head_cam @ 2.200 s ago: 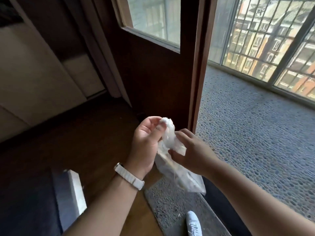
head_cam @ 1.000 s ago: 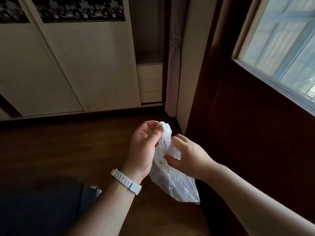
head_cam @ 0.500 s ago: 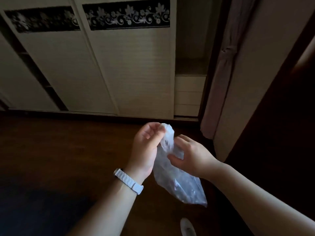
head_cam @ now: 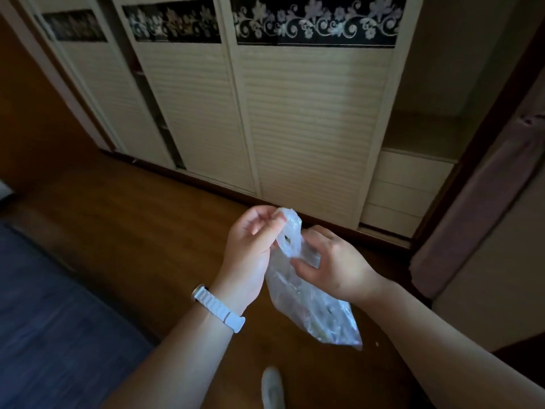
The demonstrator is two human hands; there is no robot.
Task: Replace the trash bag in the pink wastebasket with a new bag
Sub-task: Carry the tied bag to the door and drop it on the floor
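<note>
A clear plastic trash bag with some scraps inside hangs in front of me at waist height. My left hand, with a white watch strap on its wrist, pinches the bag's gathered top. My right hand grips the bag's neck just below, fingers curled around the plastic. The pink wastebasket is not in view.
White louvred wardrobe doors with a black floral band stand ahead on a dark wood floor. An open shelf and drawers lie to the right, beside a tied curtain. A dark blue bed edge fills the lower left. My white shoe shows below.
The view has swung left from the balcony door to the wardrobe. Both hands have kept hold of the bag, its top still gathered between them.
</note>
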